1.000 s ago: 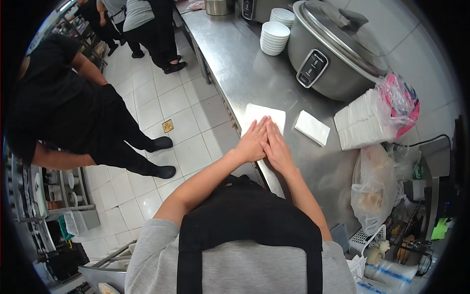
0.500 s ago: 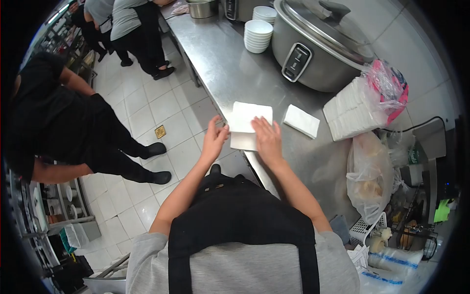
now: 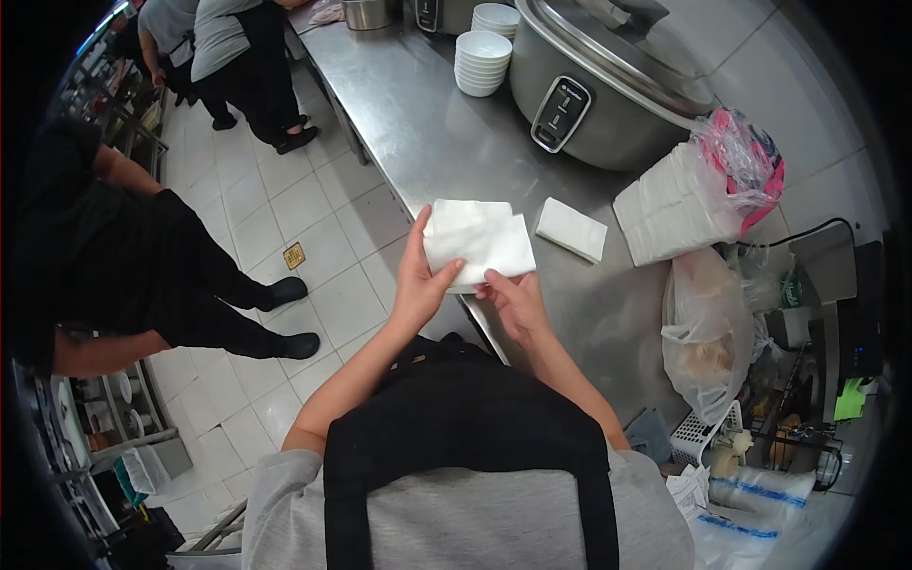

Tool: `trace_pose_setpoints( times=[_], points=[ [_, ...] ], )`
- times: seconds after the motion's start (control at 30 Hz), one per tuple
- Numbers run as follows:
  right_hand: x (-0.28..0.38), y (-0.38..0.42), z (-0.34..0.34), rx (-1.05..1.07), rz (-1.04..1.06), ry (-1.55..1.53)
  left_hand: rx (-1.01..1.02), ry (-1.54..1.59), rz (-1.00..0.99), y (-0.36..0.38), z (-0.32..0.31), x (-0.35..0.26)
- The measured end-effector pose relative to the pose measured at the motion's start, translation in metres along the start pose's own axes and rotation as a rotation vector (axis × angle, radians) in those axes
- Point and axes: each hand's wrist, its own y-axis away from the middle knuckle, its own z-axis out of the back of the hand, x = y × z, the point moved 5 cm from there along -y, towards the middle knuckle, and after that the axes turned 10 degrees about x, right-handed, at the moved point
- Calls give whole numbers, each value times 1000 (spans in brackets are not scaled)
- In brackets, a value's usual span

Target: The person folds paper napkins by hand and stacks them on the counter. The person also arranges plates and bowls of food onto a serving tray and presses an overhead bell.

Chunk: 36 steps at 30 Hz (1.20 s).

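Observation:
White paper napkins (image 3: pixel 480 242), layered and slightly askew, are between my two hands over the front edge of the steel counter. My left hand (image 3: pixel 420 277) grips their left side, thumb on top. At the lower right, my right hand (image 3: pixel 516 302) pinches the near edge between thumb and fingers. Just right of them, a small folded stack of napkins (image 3: pixel 571 230) lies on the counter. Farther right stands a large pack of napkins (image 3: pixel 665 209) in torn clear and pink plastic.
The steel counter (image 3: pixel 380 114) holds a big rice cooker (image 3: pixel 608 85) and stacked white bowls (image 3: pixel 482 65). A plastic bag (image 3: pixel 705 332) and a white basket (image 3: pixel 703 437) sit at the right. A person in black (image 3: pixel 114 256) stands on the tiled floor to the left; others are farther back.
My left hand has closed on the napkins' left side. My right hand has moved from lying on top to pinching the near edge, and the top napkin has shifted right and toward me.

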Motion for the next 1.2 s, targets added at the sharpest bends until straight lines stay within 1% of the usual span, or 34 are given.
trace_pose_setpoints(
  times=[0.07, 0.13, 0.17, 0.2, 0.23, 0.27, 0.3, 0.33, 0.37, 0.4, 0.43, 0.47, 0.53, 0.57, 0.63, 0.67, 0.73, 0.77, 0.83, 0.87, 0.93, 0.97, 1.03, 1.07, 1.13, 1.17, 1.2],
  points=[
    [2, -3, 19, -175, -13, 67, 20, 33, 3, 3, -2, -3],
    [8, -3, 51, -187, 2, 64, 70, 65, 43, 1, 3, 2],
    [16, 2, 71, -198, 19, 147, 79, 68, 45, 0, 4, 1],
    [22, 6, 83, -208, 33, 232, 132, 77, 69, -2, 1, -3],
    [37, 8, 74, -216, 31, 233, 184, 86, 95, -3, -3, -3],
    [55, 13, 66, -217, 28, 159, 188, 91, 100, -7, -8, -1],
    [65, 14, 60, -217, 25, 82, 229, -134, -15, -14, -18, -6],
    [67, 15, 66, -223, 21, 80, 269, -360, -130, -21, -31, -15],
    [70, 14, 73, -216, -17, 197, 368, -141, 33, -29, -47, -11],
    [74, 11, 82, -205, -51, 315, 341, -75, -30, -42, -61, 3],
    [84, 7, 101, -231, 28, 391, 362, -42, 71, -57, -72, 19],
    [92, 3, 112, -231, 30, 392, 381, -11, 171, -75, -82, 28],
    [115, 1, 135, -416, 162, 519, 309, -206, 63, -109, -97, 22],
    [118, -4, 147, -417, 163, 519, 310, -206, 62, -123, -106, 23],
    [119, -8, 176, -570, 216, 724, 343, -292, 104, -143, -123, 40],
    [112, -10, 187, -573, 217, 722, 347, -293, 104, -147, -126, 48],
    [104, -11, 205, -661, 315, 734, 332, -378, 73, -155, -132, 57],
    [97, -12, 212, -664, 313, 729, 336, -381, 76, -156, -133, 64],
    [91, -12, 215, -725, 314, 846, 331, -363, 100, -156, -132, 74],
    [88, -10, 218, -732, 310, 840, 338, -367, 105, -156, -133, 79],
    [91, -7, 207, -782, 222, 1042, 353, -335, 160, -153, -133, 84],
    [91, -6, 204, -787, 220, 1038, 359, -337, 163, -152, -134, 85],
    [92, -7, 201, -792, 171, 1299, 375, -451, 130, -149, -135, 84],
    [90, -7, 201, -791, 169, 1298, 376, -451, 132, -148, -137, 86],
    [83, -7, 209, -758, 353, 947, 309, -512, -87, -146, -143, 83],
    [79, -10, 212, -755, 350, 947, 306, -513, -85, -146, -148, 87],
    [74, -12, 215, -739, 348, 824, 305, -318, 33, -144, -153, 91]
  ],
)
